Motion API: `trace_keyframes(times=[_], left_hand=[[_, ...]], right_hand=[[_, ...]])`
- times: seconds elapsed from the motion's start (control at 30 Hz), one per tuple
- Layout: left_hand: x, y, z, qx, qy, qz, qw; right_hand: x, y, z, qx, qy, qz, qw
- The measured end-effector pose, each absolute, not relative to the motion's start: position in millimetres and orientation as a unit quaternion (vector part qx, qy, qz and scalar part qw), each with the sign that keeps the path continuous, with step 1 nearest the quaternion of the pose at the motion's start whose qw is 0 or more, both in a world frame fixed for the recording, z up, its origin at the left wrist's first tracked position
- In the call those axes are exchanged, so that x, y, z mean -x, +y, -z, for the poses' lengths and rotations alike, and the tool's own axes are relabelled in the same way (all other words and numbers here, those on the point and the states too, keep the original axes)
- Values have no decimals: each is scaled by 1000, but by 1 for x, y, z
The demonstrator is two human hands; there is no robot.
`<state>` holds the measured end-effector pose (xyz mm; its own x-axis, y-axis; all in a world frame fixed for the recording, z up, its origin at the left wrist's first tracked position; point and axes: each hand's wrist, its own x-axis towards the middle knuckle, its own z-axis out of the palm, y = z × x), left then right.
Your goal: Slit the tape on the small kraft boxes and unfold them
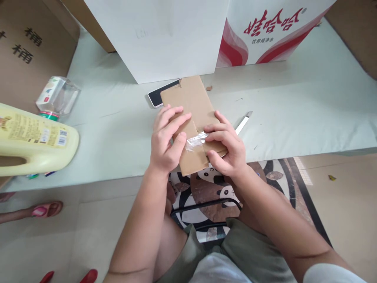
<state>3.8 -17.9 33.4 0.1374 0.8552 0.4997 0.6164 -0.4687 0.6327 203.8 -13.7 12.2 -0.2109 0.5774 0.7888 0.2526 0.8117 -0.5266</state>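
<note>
A flat brown cardboard piece [191, 104] lies over the front edge of a pale green table [294, 114]. A strip of clear tape [196, 140] crosses its seam near the lower end. My left hand [166, 141] rests on the cardboard's left side, fingers curled over it and thumb against the tape. My right hand [226, 147] grips the right edge, fingertips pressing on the tape. A white-handled utility knife [244, 122] lies on the table just right of my right hand. A phone [159, 96] pokes out from under the cardboard's far left corner.
A white box [165, 35] and a red-and-white printed carton [265, 31] stand at the back. A yellow jug [32, 139] and a clear plastic bottle [57, 96] lie at the left. Another person's sandalled foot [45, 209] shows on the floor, lower left.
</note>
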Motion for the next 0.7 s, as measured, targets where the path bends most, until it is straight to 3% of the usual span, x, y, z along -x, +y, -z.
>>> trace_keyframes(times=[0.7], left_hand=[[-5, -24, -48, -753, 538, -370, 85]], right_hand=[[-206, -14, -12, 243, -770, -179, 562]])
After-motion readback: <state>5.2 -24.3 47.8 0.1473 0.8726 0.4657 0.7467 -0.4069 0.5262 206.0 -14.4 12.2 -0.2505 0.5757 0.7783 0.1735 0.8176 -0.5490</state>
